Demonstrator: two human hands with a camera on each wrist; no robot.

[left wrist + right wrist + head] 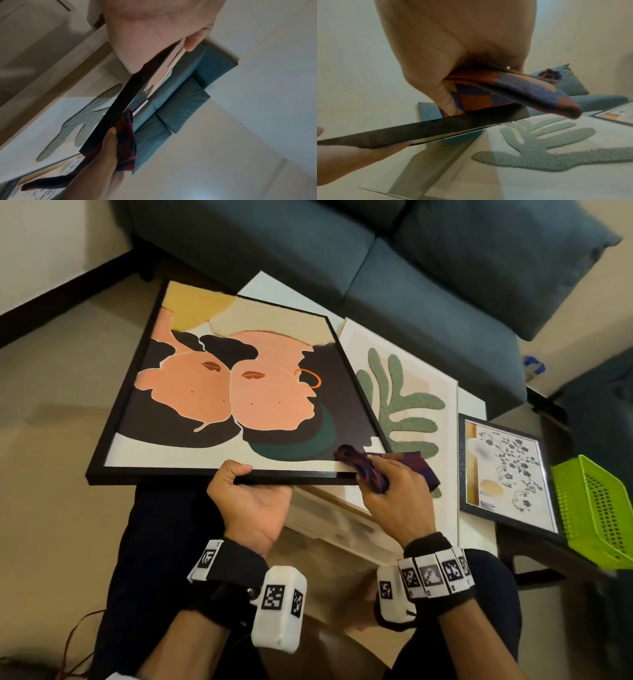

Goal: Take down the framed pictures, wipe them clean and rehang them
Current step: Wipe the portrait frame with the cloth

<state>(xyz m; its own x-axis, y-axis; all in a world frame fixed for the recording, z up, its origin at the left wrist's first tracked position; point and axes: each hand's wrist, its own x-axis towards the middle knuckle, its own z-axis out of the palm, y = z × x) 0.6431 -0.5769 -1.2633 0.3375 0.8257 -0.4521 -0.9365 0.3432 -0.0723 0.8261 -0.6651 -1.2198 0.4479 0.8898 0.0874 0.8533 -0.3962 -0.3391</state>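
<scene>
A large black-framed picture of two peach faces (236,392) is held tilted above a low white table (474,402). My left hand (246,491) grips the middle of its near black edge (120,102), fingers curled over the rim. My right hand (387,487) holds a folded purple, blue and orange cloth (363,467) against the frame's near right corner (513,112). The cloth (513,92) is pinched between thumb and fingers. Under the big frame lies a white-framed picture of a green leaf (404,409). A small dark-framed floral picture (507,470) lies further right.
A teal sofa (376,268) stands just behind the table. A lime green perforated basket (596,508) sits at the right edge on a dark stand. Beige floor lies to the left. My dark-trousered legs are below the frame.
</scene>
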